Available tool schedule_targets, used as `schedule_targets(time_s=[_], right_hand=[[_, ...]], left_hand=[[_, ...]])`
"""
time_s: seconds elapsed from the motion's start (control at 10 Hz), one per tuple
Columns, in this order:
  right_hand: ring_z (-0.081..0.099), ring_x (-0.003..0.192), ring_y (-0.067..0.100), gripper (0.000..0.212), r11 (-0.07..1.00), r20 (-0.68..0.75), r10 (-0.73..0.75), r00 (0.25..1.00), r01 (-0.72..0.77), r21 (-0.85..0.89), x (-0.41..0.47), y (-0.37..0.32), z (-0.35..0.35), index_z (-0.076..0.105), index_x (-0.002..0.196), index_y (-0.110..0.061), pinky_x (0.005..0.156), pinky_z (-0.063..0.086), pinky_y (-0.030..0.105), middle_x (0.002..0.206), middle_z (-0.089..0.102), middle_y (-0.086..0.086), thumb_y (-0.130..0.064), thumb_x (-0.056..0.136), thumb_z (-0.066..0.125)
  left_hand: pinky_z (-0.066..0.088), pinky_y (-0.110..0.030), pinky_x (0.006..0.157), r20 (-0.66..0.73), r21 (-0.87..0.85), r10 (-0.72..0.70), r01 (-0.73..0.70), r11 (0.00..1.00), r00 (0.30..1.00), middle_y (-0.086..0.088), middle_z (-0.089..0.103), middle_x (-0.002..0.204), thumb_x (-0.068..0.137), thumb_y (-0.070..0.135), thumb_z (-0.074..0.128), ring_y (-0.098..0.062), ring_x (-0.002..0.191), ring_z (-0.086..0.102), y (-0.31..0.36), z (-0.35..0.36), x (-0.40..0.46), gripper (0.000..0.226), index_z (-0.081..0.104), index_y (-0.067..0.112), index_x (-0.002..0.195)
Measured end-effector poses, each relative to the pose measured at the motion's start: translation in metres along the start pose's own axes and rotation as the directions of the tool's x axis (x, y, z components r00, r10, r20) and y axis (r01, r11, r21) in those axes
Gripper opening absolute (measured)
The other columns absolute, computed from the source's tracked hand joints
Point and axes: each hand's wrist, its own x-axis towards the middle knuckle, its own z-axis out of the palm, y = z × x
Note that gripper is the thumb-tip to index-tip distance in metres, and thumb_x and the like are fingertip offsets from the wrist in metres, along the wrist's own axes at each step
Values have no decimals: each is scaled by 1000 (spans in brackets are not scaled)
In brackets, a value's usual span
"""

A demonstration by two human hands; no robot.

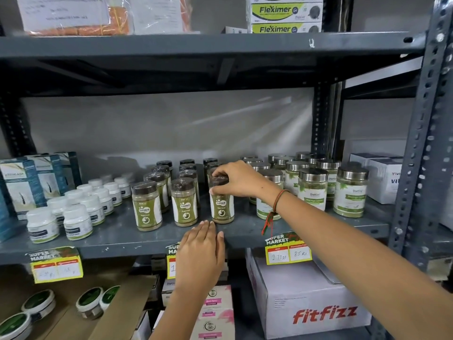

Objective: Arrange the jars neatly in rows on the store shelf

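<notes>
The right hand (235,179) reaches in from the right and closes its fingers around the dark brown lid of a green-labelled jar (221,204), which stands upright at the near end of the rightmost of three rows of dark-lidded jars (171,182) in the middle of the grey shelf (117,235). The left hand (201,251) lies flat and open, palm down, on the shelf's near edge, fingertips just beside the base of the held jar and holding nothing. A red thread band (278,200) circles the right wrist. To the right of the held jar stand steel-lidded jars (312,188) with green and white labels, grouped in rows running far back. To the left, small white bottles (78,218) sit in rows, with blue boxes (29,182) beyond them. Yellow price tags (288,251) hang from the shelf's front edge. Below, a white carton (318,303) marked "fitfizz" rests on the lower level.
</notes>
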Motion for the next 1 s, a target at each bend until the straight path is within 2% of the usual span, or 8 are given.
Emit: schedule_targets(time_s=[0.2, 0.4, 0.6, 0.7, 0.8, 0.9, 1.0], right_hand=[[61, 119, 27, 62, 1000, -14, 25, 1000, -25, 3, -6, 0, -4, 66, 125, -23, 101, 48, 44, 129, 67, 1, -60, 75, 70], [60, 120, 30, 68, 999, -35, 27, 999, -29, -41, -12, -2, -3, 59, 134, -26, 100, 47, 44, 131, 66, 3, -66, 78, 63], [66, 106, 27, 72, 997, -123, 69, 990, -71, -14, -30, -7, -15, 55, 136, -27, 88, 54, 43, 117, 71, 3, -70, 78, 57], [65, 111, 26, 70, 997, -236, 60, 970, -69, -31, -70, -9, -36, 54, 136, -27, 93, 51, 41, 124, 69, 2, -69, 80, 54], [63, 116, 23, 67, 997, -277, 60, 959, -71, -29, -78, -1, -46, 54, 137, -27, 97, 51, 43, 132, 65, 1, -67, 83, 52], [63, 115, 19, 63, 999, -361, 16, 932, -31, -37, -93, -6, -57, 56, 135, -26, 96, 51, 40, 133, 64, -1, -65, 86, 50], [64, 111, 16, 57, 999, -493, 2, 870, 22, 44, -100, -5, -70, 59, 133, -25, 93, 52, 36, 129, 66, -2, -61, 89, 50]], left_hand=[[42, -37, 103, -11, 1, 12, -12, 1000, 1000, -9, 65, 123, 94, 41, 30, -21, 117, 57, -1, 1, 1, 51, 60, 9, 120], [38, -35, 106, -8, 2, 17, -17, 1000, 1000, -8, 62, 128, 94, 42, 27, -19, 121, 53, -1, 1, 2, 53, 57, 11, 125], [34, -34, 108, 56, 10, 21, -21, 1000, 998, -6, 56, 135, 94, 45, 21, -18, 126, 48, -1, -4, 5, 56, 51, 13, 130], [41, -34, 102, 81, -11, 65, -65, 998, 995, -4, 56, 135, 93, 46, 21, -18, 122, 51, 12, -30, -11, 55, 52, 15, 128], [51, -37, 78, 132, -15, 69, -68, 998, 989, -2, 64, 120, 92, 46, 27, -22, 104, 61, 12, -36, 0, 46, 58, 18, 112], [45, -36, 59, 123, -6, 62, -62, 998, 991, -2, 67, 93, 91, 45, 32, -27, 83, 62, 6, -53, 6, 36, 56, 20, 86], [49, -36, 57, 64, -12, 60, -59, 998, 996, -1, 63, 73, 90, 41, 36, -26, 69, 60, 2, -63, 21, 31, 54, 21, 75]])
